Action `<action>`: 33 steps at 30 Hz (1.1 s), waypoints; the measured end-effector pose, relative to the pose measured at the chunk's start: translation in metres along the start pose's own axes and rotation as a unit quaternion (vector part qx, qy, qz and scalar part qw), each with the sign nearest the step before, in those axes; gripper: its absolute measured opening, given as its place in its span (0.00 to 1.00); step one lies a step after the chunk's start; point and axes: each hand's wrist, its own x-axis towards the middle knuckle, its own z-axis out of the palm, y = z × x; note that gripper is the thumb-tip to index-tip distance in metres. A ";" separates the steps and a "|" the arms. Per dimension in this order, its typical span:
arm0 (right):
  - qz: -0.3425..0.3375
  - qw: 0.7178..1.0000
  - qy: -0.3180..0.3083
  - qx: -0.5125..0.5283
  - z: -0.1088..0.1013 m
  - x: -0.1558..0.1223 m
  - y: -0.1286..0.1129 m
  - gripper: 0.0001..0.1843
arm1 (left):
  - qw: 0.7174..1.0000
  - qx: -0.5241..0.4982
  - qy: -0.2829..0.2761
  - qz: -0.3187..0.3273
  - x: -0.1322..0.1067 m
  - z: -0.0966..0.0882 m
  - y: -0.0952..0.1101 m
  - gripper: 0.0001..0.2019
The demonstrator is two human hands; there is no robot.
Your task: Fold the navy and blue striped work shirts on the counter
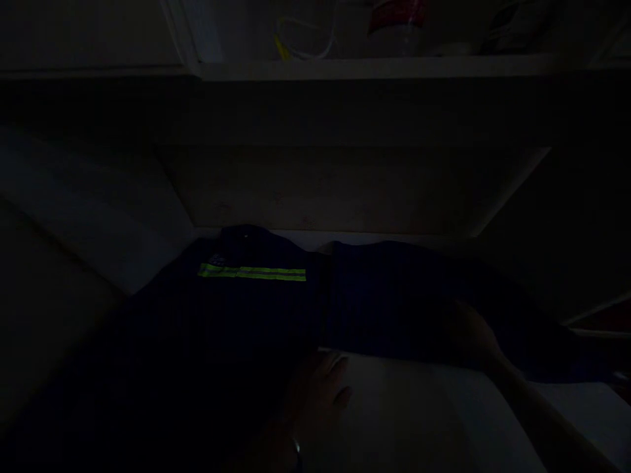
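The view is very dark. A navy blue work jacket (256, 309) with a yellow-green reflective stripe (254, 272) lies spread on a white surface, its collar toward the back. Right of it lies another stretch of dark blue cloth (374, 295); whether it belongs to the same garment I cannot tell. My left hand (323, 384) is at the near edge of the cloth, its visible fingers apart. Over the cloth on the right is my right hand (468, 328), its fingers lost in the shadow.
Above runs a white shelf (345, 67). On it are a white cable (315, 52) with a yellow part, a clear bottle with a red label (397, 23) and a dark container (513, 26). Panels close in the left, right and back.
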 end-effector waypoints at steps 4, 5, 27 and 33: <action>-0.099 0.989 -0.079 0.073 0.016 -0.033 -0.092 0.27 | 0.986 0.038 0.015 -0.165 -0.075 0.005 -0.026 0.24; -0.122 0.984 -0.096 0.087 0.018 -0.037 -0.115 0.27 | 0.981 0.039 0.009 -0.187 -0.088 0.012 -0.032 0.26; -0.124 0.984 -0.103 0.075 0.037 0.029 -0.297 0.22 | 0.911 -0.104 0.058 -0.394 -0.138 -0.042 -0.080 0.22; -0.137 0.955 -0.054 0.256 0.036 0.030 -0.335 0.21 | 0.899 -0.097 0.111 -0.412 -0.152 -0.069 -0.104 0.23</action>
